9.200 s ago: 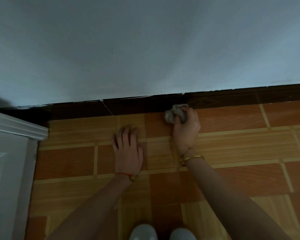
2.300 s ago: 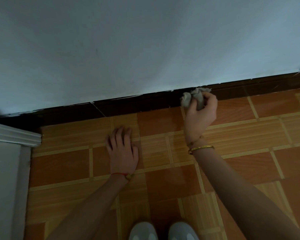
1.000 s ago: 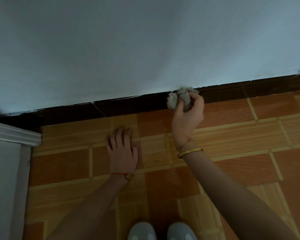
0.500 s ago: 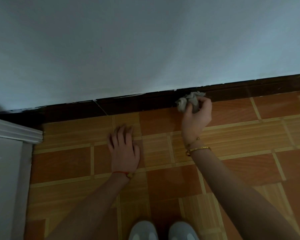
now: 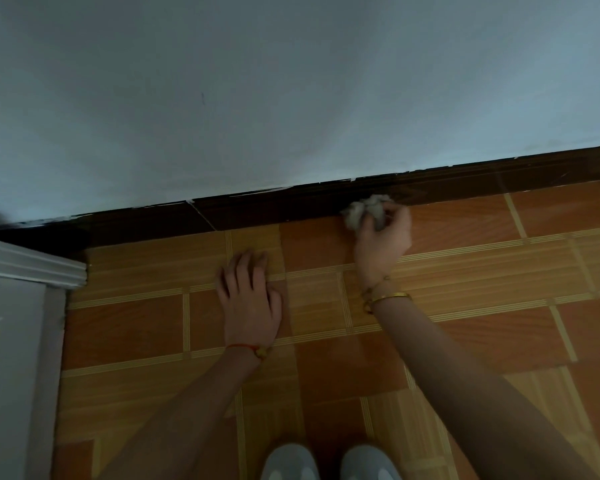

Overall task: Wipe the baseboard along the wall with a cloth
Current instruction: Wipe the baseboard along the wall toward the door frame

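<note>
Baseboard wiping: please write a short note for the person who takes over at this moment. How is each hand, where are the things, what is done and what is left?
Right hand: closed on the crumpled cloth, pressed to the lower edge of the baseboard, right of centre.
Left hand: flat on the floor, holding nothing, propping the body.
Done: cannot be judged; the dark board shows no clear clean or dirty part.
Left: wipe on along the board, toward the right end and toward the white door frame on the left.

Shoes (image 5: 329, 462) cut off below
</note>
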A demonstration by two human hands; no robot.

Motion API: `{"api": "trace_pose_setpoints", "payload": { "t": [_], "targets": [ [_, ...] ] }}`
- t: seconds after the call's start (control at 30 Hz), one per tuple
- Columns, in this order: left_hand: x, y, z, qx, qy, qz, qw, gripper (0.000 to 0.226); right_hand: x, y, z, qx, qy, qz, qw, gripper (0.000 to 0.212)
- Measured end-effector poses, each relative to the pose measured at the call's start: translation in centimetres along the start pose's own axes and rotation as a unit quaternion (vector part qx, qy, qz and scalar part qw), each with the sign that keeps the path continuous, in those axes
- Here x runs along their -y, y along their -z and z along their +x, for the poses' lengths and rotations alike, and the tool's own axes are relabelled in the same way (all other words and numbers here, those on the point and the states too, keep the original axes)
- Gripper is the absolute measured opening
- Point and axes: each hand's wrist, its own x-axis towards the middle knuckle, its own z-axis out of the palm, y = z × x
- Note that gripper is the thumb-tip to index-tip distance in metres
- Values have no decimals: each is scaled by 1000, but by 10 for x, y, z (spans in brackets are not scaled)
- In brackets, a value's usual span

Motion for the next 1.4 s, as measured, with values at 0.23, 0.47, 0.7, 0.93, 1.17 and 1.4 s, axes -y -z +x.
{"api": "trace_pose_setpoints", "payload": {
  "t": [0.23,0.47,0.7,0.93,1.17,1.4],
  "targets": [
    [-1,0,0,1,5,2,1000,51,6,-10,-9,30,3,1,1000,23],
    [0,-2,0,-5,3,5,1000,52,23,-25,-36,98,94,15,991,20],
    [1,-1,-1,-10,-4,5,1000,51,28,19,21,-92,21,53,994,13],
    [1,-7,0,-22,-5,11,1000,50,38,8,-4,60,100,41,992,14],
    [-31,-5,13,-5,9,-47,999,48,34,15,4,32,106,11,994,15],
    [-77,-23,20,33,-39,-80,995,54,24,53,61,-85,24,-2,996,14]
  ]
}}
